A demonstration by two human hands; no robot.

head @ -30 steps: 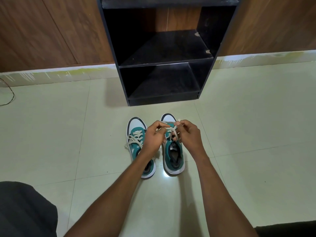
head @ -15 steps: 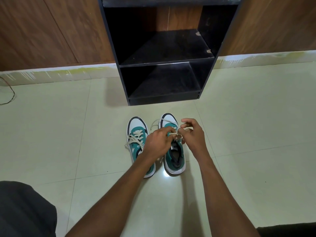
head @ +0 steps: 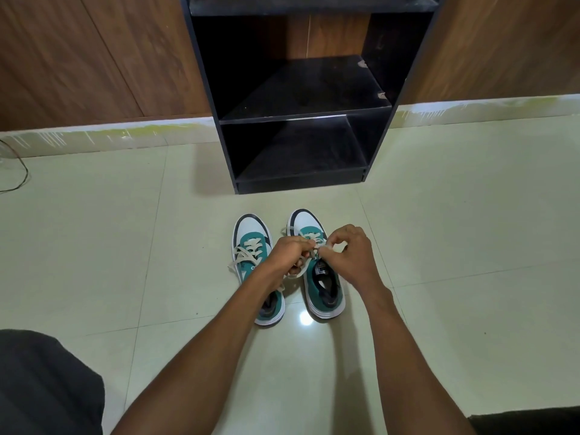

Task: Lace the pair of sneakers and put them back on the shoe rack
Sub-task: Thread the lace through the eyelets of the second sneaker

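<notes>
Two teal, white and black sneakers stand side by side on the floor, toes toward the rack. The left sneaker (head: pixel 251 246) carries cream laces tied across its tongue. Over the right sneaker (head: pixel 323 287) both hands meet. My left hand (head: pixel 290 254) pinches one strand of the cream lace (head: pixel 309 238) and my right hand (head: pixel 351 255) pinches the other, right above the tongue. A loose loop of lace lies by the right sneaker's toe. The black shoe rack (head: pixel 301 119) stands just beyond the sneakers, with no shoes on its two visible shelves.
Pale glossy floor tiles (head: pixel 455 230) spread all around. Wood-panelled wall (head: pixel 78 58) runs behind the rack, with a white skirting strip. A thin cable (head: pixel 18 174) lies at the far left. Dark cloth of my legs (head: pixel 44 387) fills the lower corners.
My hands have drawn slightly apart and shifted toward me along the right sneaker, pulling the lace strands. A loop of lace now shows by the toe. The left sneaker has not moved.
</notes>
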